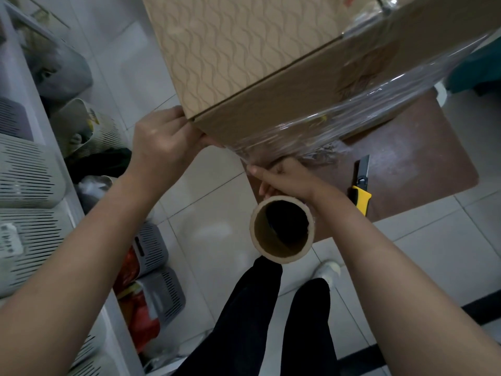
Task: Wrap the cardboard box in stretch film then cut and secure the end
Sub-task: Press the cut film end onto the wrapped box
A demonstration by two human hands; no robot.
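A large cardboard box (244,50) with a wavy pattern on top stands on a small brown table (423,158). Clear stretch film (339,126) is wound around its lower side. My left hand (160,142) presses against the box's near left corner. My right hand (287,177) grips the stretch film roll (282,229), whose open cardboard core points up at the camera, right beside the box's lower edge. A yellow utility knife (362,185) lies on the table to the right of my right hand, blade extended.
White shelving with slotted grey baskets (27,172) and bags runs down the left side. Tiled floor (211,191) lies below. My legs in black trousers (249,316) and a white shoe (328,270) stand under the roll.
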